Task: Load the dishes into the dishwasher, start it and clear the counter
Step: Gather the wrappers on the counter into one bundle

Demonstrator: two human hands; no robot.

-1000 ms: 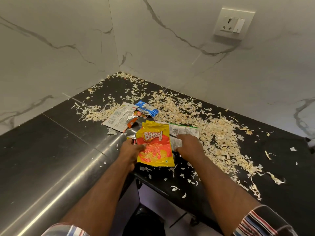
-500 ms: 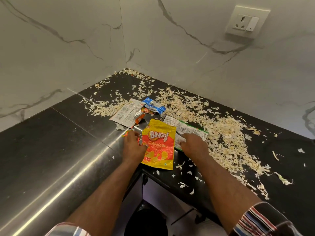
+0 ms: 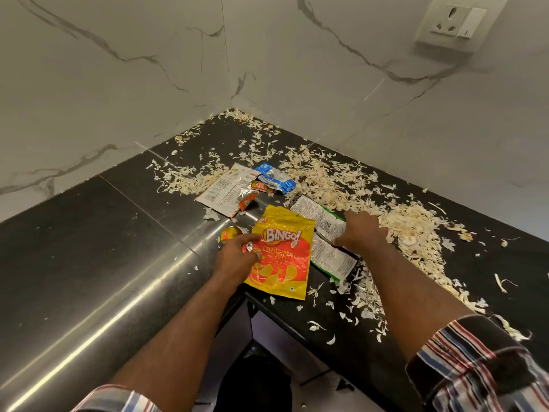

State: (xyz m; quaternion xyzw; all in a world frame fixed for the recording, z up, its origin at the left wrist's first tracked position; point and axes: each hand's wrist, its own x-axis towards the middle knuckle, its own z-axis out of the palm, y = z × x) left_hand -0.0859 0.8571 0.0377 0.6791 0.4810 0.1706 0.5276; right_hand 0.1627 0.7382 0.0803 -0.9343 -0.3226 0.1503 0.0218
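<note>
A yellow and red Bingo chip packet (image 3: 280, 254) lies flat at the inner corner of the black counter (image 3: 89, 233). My left hand (image 3: 236, 258) rests on the packet's left edge, fingers pinched around a small crumpled foil wrapper (image 3: 249, 248). My right hand (image 3: 361, 231) presses down on a green and white wrapper (image 3: 326, 242) just right of the Bingo packet. A small yellow wrapper scrap (image 3: 228, 233) lies beside my left hand. Farther back sit a white wrapper (image 3: 225, 188), a blue wrapper (image 3: 276, 179) and an orange scrap (image 3: 248, 199).
Pale vegetable shavings (image 3: 401, 221) are strewn across the counter from the back corner to the right front edge. Marble walls close off the back, with a socket (image 3: 456, 22) at upper right. A dark bin (image 3: 252, 385) stands on the floor below the counter's corner.
My left hand has shifted from the Bingo packet's edge to pinch a small foil wrapper. My right hand slid a little right along the green wrapper. The camera dipped and moved closer.
</note>
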